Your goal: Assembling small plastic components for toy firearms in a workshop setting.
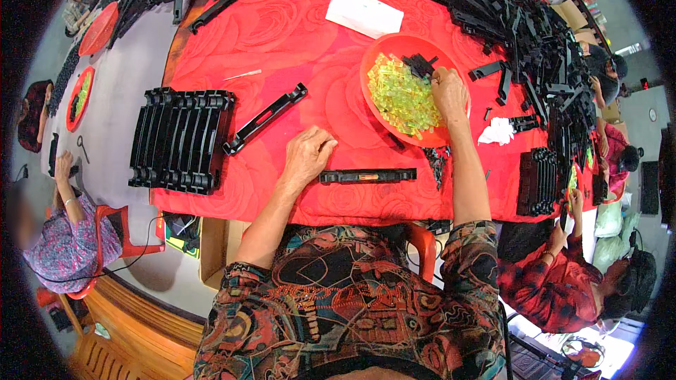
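My right hand reaches into a red bowl, its fingers closed together at the right side. Anything they pinch is hidden. Many small clear yellow-green pieces fill the bowl, and a small heap of black pieces lies by my fingertips. My left hand rests on the table left of the bowl, its fingers curled in; whatever it may hold does not show. Just below and right of it lies a long black plastic bar with a small copper-coloured part in its middle. Another black bar lies slanted to its left.
A row of black bars stands at the left on the red tablecloth. Black parts are heaped along the far and right edges. A white packet and crumpled tissue lie near the bowl. Other people sit at both sides.
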A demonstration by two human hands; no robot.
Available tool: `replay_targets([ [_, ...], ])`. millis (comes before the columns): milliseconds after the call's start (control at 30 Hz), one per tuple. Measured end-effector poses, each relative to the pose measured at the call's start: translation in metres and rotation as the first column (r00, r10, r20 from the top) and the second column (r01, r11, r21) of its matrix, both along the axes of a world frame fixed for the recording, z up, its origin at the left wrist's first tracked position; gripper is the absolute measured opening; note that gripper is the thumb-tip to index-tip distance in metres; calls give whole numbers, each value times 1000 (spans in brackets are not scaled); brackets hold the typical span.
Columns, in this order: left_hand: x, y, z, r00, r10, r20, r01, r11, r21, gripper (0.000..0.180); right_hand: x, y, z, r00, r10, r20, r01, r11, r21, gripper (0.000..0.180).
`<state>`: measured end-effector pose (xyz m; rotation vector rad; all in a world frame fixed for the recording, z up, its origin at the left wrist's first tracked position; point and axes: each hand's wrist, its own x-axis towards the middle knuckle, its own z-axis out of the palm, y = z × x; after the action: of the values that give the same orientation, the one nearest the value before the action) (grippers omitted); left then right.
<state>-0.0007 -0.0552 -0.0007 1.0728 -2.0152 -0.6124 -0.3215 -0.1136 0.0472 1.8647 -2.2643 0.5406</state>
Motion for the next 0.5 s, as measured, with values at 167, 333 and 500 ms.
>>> replay_targets([
  [167,-2,0,0,1000,3,2,-3,1000,10,13,-3,-6,-13,993,-41,-112,50,996,75,16],
  [333,-2,-1,0,1000,11,7,-11,1000,12,13,-4,-9,-14,991,-87,-105,96,992,83,17],
  [500,0,0,-1,1000,9,4,-9,1000,20,13,-1,-7,-9,991,-136,9,134,988,75,14],
])
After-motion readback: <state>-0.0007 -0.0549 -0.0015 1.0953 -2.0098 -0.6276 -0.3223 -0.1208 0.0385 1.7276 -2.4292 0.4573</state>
